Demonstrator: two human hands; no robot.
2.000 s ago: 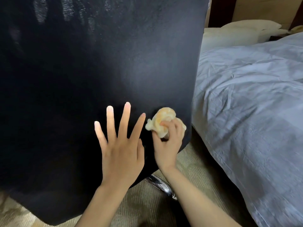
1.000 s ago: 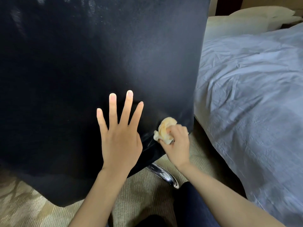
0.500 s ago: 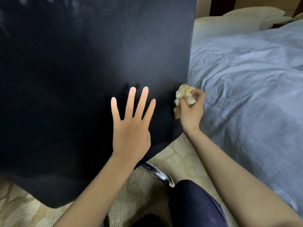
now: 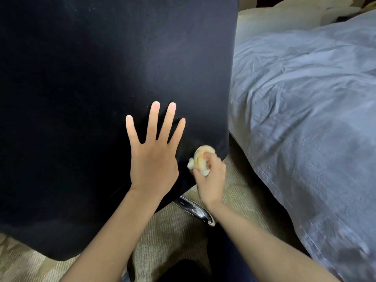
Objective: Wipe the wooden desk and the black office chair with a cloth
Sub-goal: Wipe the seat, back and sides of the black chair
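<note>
The broad, smooth back of the black office chair filled the left and centre of the view, with its lower edge hanging above a beige patterned carpet. The left hand lay flat against the lower part of the backrest, palm to the dark surface. Its fingers were released, straight and spread apart, pointing up, and they grasped nothing.

Just beside it, at the lower right corner of the backrest, the right hand held a small crumpled yellow-and-white cloth. Its fingers were clenched round the wad, which bulged out above and to the left of the knuckles. The cloth touched the backrest close to its bottom edge, near the left hand's thumb side but apart from it. Both forearms were bare and reached up from the bottom of the view.

Below the backrest's corner a shiny chrome chair leg slanted down over the carpet, partly hidden by the right wrist. A dark trouser-clad leg showed between the forearms at the bottom.

To the right of the chair stood a bed covered by a rumpled grey-blue duvet, its side close to the backrest's right edge, with a strip of carpet between them. Cream pillows lay at the far end of the bed
</note>
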